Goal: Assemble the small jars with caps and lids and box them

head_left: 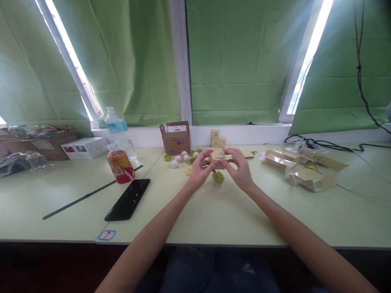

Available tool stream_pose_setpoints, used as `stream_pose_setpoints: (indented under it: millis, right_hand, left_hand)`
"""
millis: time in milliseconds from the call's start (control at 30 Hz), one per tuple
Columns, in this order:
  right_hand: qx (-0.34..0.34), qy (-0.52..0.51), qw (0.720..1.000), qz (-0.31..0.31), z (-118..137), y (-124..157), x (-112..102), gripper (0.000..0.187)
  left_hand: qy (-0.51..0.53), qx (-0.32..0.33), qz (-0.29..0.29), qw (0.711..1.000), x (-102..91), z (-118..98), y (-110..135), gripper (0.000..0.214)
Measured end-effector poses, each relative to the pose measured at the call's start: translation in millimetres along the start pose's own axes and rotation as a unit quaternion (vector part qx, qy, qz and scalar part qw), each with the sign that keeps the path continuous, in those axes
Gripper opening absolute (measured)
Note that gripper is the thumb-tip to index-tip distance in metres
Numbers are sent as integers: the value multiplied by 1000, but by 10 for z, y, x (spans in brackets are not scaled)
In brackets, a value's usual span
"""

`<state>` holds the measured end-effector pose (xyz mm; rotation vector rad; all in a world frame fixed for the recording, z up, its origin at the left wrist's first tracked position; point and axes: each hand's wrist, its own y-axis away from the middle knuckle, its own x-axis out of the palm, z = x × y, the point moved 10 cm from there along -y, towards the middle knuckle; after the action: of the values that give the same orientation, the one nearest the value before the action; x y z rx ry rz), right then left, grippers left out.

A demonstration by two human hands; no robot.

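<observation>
Pale green table (214, 215) below green blinds (241, 61). Over its middle, small cardboard box (217, 156) pinched from both sides: left hand (199, 170) closed on its left edge, right hand (242, 170) closed on its right. Just beneath, on the table, little green cup (218, 178). Off to the left, black phone (127, 199), red drink bottle (120, 166), water bottle (119, 132); behind, brown carton (176, 137); to the right, folded boxes (311, 180)

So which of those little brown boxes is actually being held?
The small box at mid-table, gripped between left hand and right hand; the stacked boxes stand by the window, the loose boxes lie farther right.
</observation>
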<state>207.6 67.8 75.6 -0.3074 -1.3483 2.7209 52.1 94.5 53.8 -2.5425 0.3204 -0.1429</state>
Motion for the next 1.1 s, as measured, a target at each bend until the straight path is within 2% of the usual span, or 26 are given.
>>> stream_pose_setpoints:
  millis: [100, 167, 267, 433, 533, 600, 667, 733, 800, 867, 933, 1100]
  right_hand:
    - [119, -89, 988, 51, -257, 34, 127, 53]
    - [159, -129, 976, 80, -355, 65, 203, 59]
    - [173, -164, 967, 93, -403, 83, 249, 59]
    - [172, -167, 969, 68, -402, 72, 223, 58]
    - [193, -177, 964, 52, -417, 82, 218, 61]
    - [215, -182, 959, 43, -432, 97, 214, 64]
    - [228, -183, 954, 60, -428, 110, 249, 70]
    - [228, -172, 954, 94, -414, 111, 285, 76]
    - [218, -142, 959, 115, -418, 90, 263, 79]
    - [197, -111, 967, 117, -424, 40, 176, 78]
    - [173, -108, 971, 122, -410, -10, 94, 78]
    - [167, -151, 958, 178, -379, 7, 98, 91]
  left_hand:
    - [-2, 7, 3, 1000, -2, -32, 8, 54]
    - [-9, 6, 2, 1000, -12, -41, 12, 53]
    - [-16, 8, 1, 1000, -19, -55, 16, 51]
    - [-22, 11, 3, 1000, 2, -53, 13, 50]
    - [-82, 41, -14, 996, -45, -88, 11, 48]
    - [-189, 93, -46, 976, -101, -181, 33, 46]
    - [-329, 152, -47, 931, -53, -275, 75, 47]
    - [-432, 195, -3, 880, 102, -292, 122, 56]
    - [-463, 213, 47, 859, 246, -267, 164, 73]
    - [-440, 212, 64, 870, 304, -270, 183, 86]
    - [-403, 198, 54, 892, 292, -291, 172, 85]
    - [-334, 156, 23, 929, 157, -308, 80, 44]
